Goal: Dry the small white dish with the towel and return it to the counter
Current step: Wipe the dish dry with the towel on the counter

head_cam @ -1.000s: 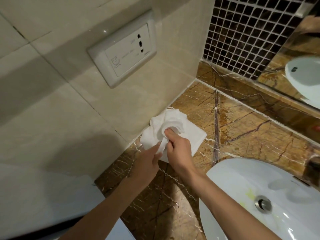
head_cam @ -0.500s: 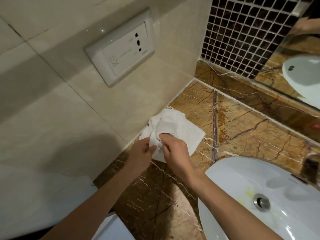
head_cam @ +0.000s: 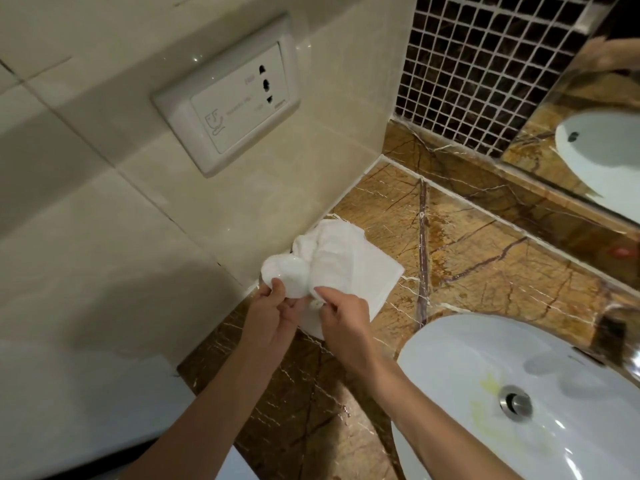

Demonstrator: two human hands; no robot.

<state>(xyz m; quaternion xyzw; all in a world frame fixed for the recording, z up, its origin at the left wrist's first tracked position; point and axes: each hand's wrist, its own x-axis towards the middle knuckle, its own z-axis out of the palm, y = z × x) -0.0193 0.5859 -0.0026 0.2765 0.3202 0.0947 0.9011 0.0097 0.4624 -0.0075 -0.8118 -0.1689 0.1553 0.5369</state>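
The small white dish (head_cam: 285, 273) shows as a glossy rounded shape at the left of the towel, close to the wall. My left hand (head_cam: 272, 315) grips its near edge with thumb and fingers. The white towel (head_cam: 349, 268) lies partly spread on the brown marble counter (head_cam: 485, 258) and is bunched against the dish. My right hand (head_cam: 341, 315) pinches a fold of the towel just right of the dish. Most of the dish is hidden by cloth and fingers.
A white sink basin (head_cam: 519, 393) with a metal drain (head_cam: 515, 403) fills the lower right. A beige tiled wall with a white socket plate (head_cam: 227, 98) rises on the left. Dark mosaic tiles (head_cam: 478, 64) and a mirror (head_cam: 595, 133) stand behind the counter.
The dish has shifted left out of the towel folds into my left hand. My right hand has slid from the dish's inside to a fold of towel beside it.
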